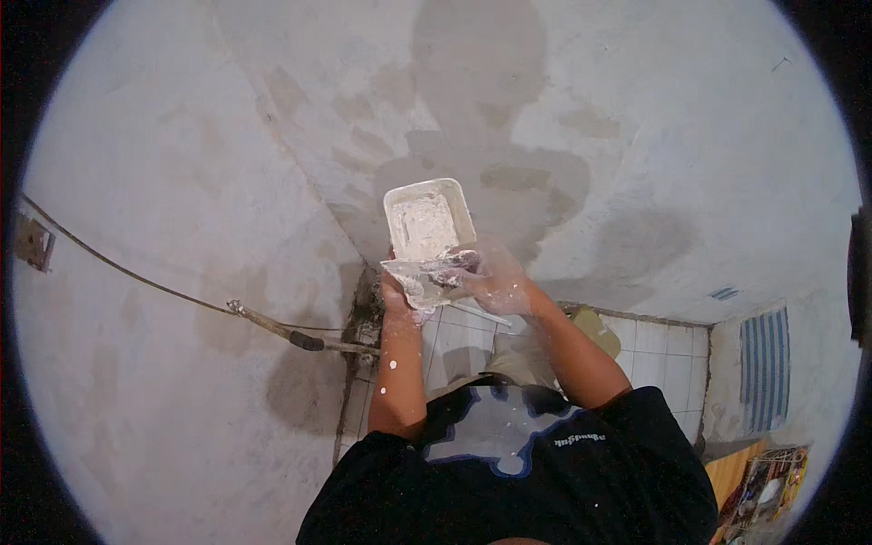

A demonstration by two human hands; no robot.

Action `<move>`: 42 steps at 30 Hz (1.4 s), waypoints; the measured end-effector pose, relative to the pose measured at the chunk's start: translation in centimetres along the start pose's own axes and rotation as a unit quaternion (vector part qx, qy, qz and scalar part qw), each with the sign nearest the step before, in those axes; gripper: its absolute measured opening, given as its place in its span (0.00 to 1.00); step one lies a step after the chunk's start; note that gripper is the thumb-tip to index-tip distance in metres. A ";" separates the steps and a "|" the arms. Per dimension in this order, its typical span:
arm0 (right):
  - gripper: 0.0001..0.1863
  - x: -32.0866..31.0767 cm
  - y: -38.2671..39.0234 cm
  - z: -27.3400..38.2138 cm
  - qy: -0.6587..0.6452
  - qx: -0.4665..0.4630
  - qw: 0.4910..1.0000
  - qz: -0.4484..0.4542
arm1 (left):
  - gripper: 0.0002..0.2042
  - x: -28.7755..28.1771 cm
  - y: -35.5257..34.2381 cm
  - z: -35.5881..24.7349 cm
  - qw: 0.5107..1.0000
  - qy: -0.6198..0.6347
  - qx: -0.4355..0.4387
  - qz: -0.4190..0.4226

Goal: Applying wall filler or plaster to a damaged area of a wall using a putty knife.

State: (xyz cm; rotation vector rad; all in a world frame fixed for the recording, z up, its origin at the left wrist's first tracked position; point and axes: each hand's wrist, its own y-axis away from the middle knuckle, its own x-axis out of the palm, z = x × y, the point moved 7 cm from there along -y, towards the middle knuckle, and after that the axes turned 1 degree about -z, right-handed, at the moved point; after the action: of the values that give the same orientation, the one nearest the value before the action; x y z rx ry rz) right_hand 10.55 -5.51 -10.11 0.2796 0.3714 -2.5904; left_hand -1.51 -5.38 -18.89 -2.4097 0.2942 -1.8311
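Note:
A white square tub [425, 213], smeared inside with white plaster paste, is tilted up in front of me. My left hand [398, 295] is closed under its near side, partly hidden by the tool in front. Across the tub's near rim lies a flat, plaster-coated scraper [413, 269]. My right hand [498, 280] grips this scraper; its fingers are powdered white and slightly blurred. White paste also clings to the tub's near underside, and white drops dot my left forearm.
A grey-white wall [636, 173] with darker patches rises ahead and meets another wall at the left corner. A cable and a hose-like pipe [263, 320] run along the left wall from an electrical box [34, 242]. White tiles [649, 338] cover the floor. Striped cloth [765, 371] hangs at right above wooden furniture [734, 472].

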 end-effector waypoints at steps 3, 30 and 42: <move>0.14 -0.4 0.2 1.4 0.026 0.010 0.999 0.022 | 0.24 -0.3 -0.6 -0.4 0.998 -0.004 0.013 -0.067; 0.06 -0.2 4.4 -28.1 -0.633 0.291 0.652 -0.298 | 0.32 -23.9 7.3 -4.7 0.856 -0.280 -0.031 -0.433; 0.08 6.3 2.6 -52.5 -0.599 0.284 0.710 -0.238 | 0.30 -36.9 6.6 0.6 0.808 -0.126 -0.096 -0.567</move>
State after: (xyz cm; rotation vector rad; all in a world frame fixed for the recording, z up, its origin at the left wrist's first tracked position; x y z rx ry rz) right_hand 13.13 5.88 -61.76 -1.4352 -0.9412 -2.6190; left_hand -11.03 -3.94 -55.11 -3.2365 -1.3334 -1.6917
